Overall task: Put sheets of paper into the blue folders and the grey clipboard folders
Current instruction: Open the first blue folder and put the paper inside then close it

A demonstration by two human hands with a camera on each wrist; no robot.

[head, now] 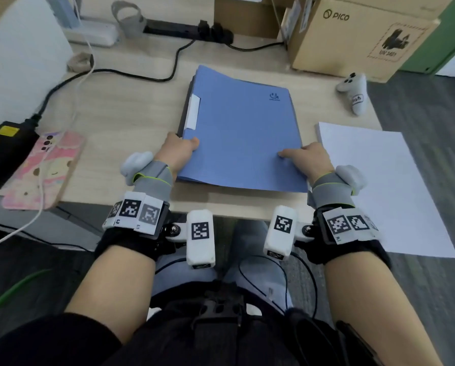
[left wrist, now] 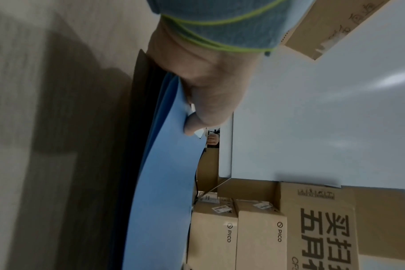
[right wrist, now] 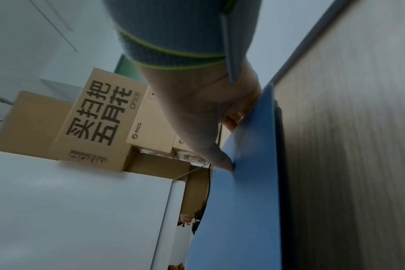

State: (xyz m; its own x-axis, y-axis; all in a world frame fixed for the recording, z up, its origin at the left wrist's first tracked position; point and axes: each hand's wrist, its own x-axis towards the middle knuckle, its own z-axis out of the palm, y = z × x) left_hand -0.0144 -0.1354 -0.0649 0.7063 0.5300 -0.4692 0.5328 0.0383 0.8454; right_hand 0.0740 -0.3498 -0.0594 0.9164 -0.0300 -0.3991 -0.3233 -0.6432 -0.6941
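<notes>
A closed blue folder [head: 237,128] lies on top of a pile of folders in the middle of the desk, with darker edges showing under its left side. My left hand [head: 180,149] grips its near left edge, thumb on the cover and fingers tucked beneath. My right hand [head: 304,158] grips the near right edge the same way. In the left wrist view the thumb [left wrist: 192,126] pinches the blue cover [left wrist: 169,182], which curves up off the pile. In the right wrist view the thumb [right wrist: 222,159] presses the blue folder [right wrist: 240,201]. A stack of white paper [head: 379,186] lies to the right.
A white controller [head: 353,91] and a PICO cardboard box [head: 358,35] sit at the back right. A black power brick [head: 6,151], a pink phone [head: 47,170] and cables occupy the left. The paper stack overhangs the desk's right edge.
</notes>
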